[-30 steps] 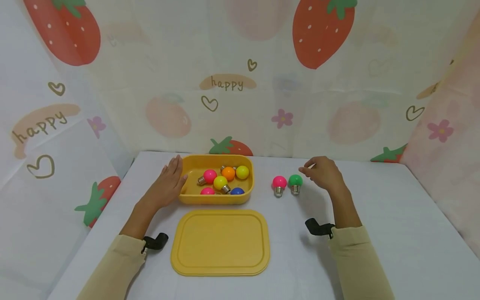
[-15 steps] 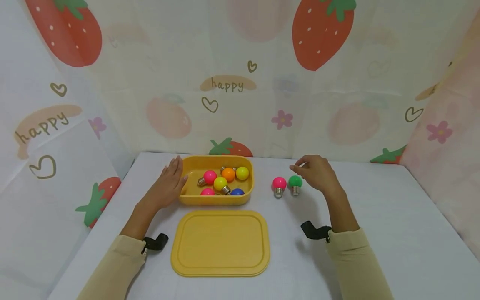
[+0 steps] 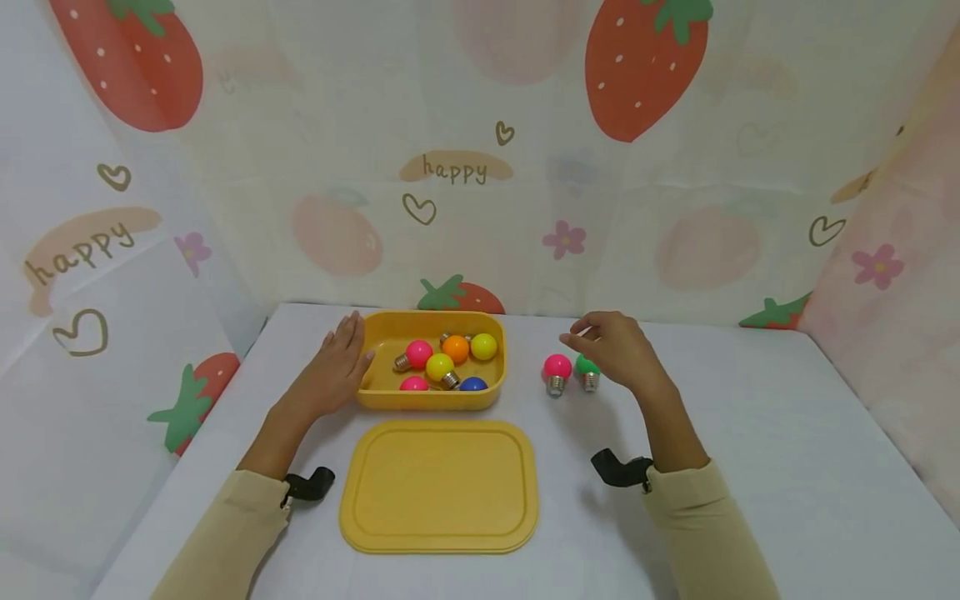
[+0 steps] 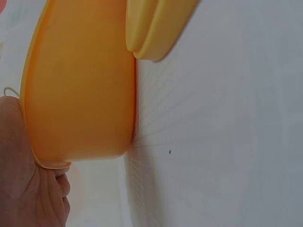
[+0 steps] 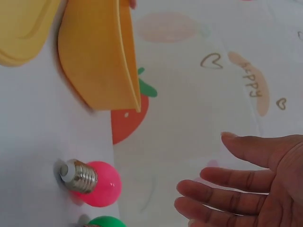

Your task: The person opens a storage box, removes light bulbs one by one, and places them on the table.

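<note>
My left hand (image 3: 330, 371) rests with straight fingers against the left end of a yellow plastic box (image 3: 427, 400). In the left wrist view, its thumb side touches the box's rim. Several colored light bulbs lie inside, among them an orange bulb (image 3: 455, 349) and a blue bulb (image 3: 473, 384). Right of the box, a pink bulb (image 3: 557, 367) and a green bulb (image 3: 589, 382) are on the table, side by side. Above them hovers my right hand (image 3: 617, 348), partly covering the green bulb in the head view. The right wrist view shows its fingers (image 5: 227, 198) spread and holding nothing.
A flat yellow lid (image 3: 439, 487) lies in front of the box on the white tabletop (image 3: 780, 442). Behind the table stands a cloth backdrop (image 3: 622, 250) printed with strawberries. Each wrist carries a small black camera, such as the right one (image 3: 621, 468).
My right hand has moved left, from beside the green bulb to above it. My left hand stays at the box, and the bulbs keep their places.
</note>
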Motion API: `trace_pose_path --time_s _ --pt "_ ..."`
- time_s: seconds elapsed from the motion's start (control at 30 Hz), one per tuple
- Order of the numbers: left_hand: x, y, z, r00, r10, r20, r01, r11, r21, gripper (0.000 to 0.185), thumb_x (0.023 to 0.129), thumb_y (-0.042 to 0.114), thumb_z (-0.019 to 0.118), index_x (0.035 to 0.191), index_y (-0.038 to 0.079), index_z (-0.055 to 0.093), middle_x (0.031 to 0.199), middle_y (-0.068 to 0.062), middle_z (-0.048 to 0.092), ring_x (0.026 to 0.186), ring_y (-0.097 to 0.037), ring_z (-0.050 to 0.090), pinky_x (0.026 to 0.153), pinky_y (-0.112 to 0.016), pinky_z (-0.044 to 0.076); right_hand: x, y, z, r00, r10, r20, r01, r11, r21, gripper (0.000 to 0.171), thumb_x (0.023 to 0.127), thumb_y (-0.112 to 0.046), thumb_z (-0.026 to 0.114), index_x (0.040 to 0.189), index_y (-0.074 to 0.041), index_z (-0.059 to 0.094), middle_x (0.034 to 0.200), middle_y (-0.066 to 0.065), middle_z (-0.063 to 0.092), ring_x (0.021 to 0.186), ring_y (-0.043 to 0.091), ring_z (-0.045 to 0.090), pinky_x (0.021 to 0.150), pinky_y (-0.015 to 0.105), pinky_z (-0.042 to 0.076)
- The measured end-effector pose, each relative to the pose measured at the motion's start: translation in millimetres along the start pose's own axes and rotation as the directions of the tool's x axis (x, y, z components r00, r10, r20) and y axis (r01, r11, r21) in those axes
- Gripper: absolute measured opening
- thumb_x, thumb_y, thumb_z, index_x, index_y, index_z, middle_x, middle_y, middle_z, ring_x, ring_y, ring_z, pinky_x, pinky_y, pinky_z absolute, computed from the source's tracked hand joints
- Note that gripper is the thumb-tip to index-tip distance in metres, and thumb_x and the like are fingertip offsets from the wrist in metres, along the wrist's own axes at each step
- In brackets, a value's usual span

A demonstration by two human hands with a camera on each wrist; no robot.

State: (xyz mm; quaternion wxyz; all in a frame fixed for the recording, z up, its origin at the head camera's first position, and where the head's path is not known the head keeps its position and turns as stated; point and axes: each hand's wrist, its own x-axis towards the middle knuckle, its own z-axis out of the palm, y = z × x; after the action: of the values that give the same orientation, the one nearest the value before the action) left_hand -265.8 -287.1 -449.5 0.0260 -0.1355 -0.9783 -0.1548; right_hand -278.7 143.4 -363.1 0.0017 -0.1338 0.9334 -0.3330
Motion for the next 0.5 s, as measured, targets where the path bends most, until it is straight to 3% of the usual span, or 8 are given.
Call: trace_pose_path --time_s 0.2,0.5 --pt "-1.9 0.3 0.3 1.000 -0.008 0.004 0.008 1.000 -0.005 0.070 0.112 0.034 0.029 0.157 -0.011 0.001 0.167 -0.026 -0.003 0.154 -0.041 -0.003 0.123 -0.055 0.001 -0.2 -12.0 9.3 0.999 -0.031 0.041 0.031 0.999 0.020 0.036 0.097 -0.035 0.069 0.117 -0.005 0.072 0.106 0.012 0.073 0.095 0.028 0.067 0.077 0.040 0.059" --pt "1.0 -1.2 2.0 1.000 0.004 -0.008 -0.003 1.000 0.010 0.070 0.112 0.033 0.031 0.157 -0.012 0.001 0.167 -0.027 -0.001 0.154 -0.042 -0.001 0.123 -0.056 0.003 -1.0 -28.4 26.3 0.985 -0.095 0.144 0.073 0.986 0.151 0.031 0.097 -0.034 0.071 0.114 -0.008 0.073 0.095 0.005 0.074 0.086 0.026 0.068 0.075 0.036 0.058"
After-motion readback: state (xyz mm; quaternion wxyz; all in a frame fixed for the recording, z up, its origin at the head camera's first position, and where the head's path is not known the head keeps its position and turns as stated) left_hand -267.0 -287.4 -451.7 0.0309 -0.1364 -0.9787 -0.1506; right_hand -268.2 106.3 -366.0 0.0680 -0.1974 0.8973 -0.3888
